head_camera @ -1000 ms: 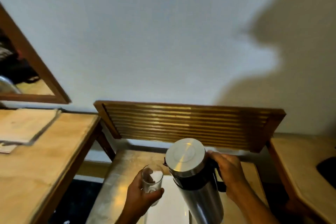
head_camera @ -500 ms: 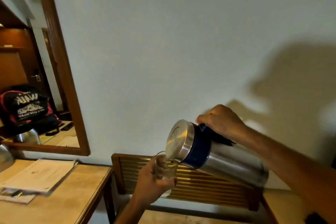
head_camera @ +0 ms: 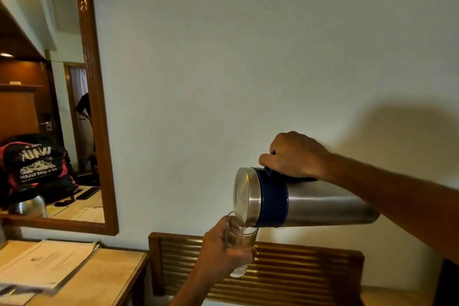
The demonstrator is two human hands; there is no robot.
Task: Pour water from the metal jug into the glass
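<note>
The metal jug (head_camera: pixel 313 202), steel with a dark blue band and a steel lid, lies almost level in the air at the right. My right hand (head_camera: pixel 294 155) grips its handle from above. Its spout end hangs just over the rim of the clear glass (head_camera: pixel 239 238), and water runs into the glass. My left hand (head_camera: pixel 221 253) is wrapped around the glass, holding it upright below the jug's lid and hiding most of its left side.
A slatted wooden rack (head_camera: pixel 285 271) stands against the white wall behind the glass. A wooden desk (head_camera: pixel 99 278) with papers (head_camera: pixel 47 263) sits lower left. A wood-framed mirror (head_camera: pixel 96 107) hangs on the left, reflecting a bag and a kettle.
Both hands have risen in the view as the head tilted up. The jug went from upright to nearly level, its spout now over the glass with water flowing.
</note>
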